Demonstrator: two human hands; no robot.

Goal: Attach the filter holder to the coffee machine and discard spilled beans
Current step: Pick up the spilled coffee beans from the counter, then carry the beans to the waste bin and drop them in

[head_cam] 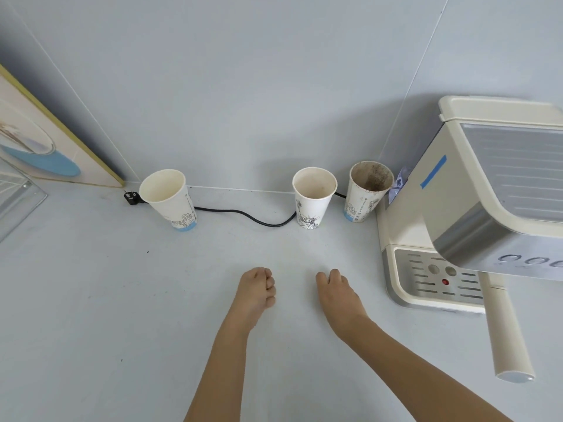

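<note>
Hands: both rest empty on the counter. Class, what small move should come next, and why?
Probably the right hand reaches for the cream handle sticking out under the coffee machine, to check it is locked. Both hands are empty; the left hand is farther away.

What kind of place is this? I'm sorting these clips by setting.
Probably a small coffee corner on a plain white counter, in an office or test room. A cream coffee machine stands at right, three paper cups line the wall, one stained brown inside, and a framed picture leans nearby.
</note>
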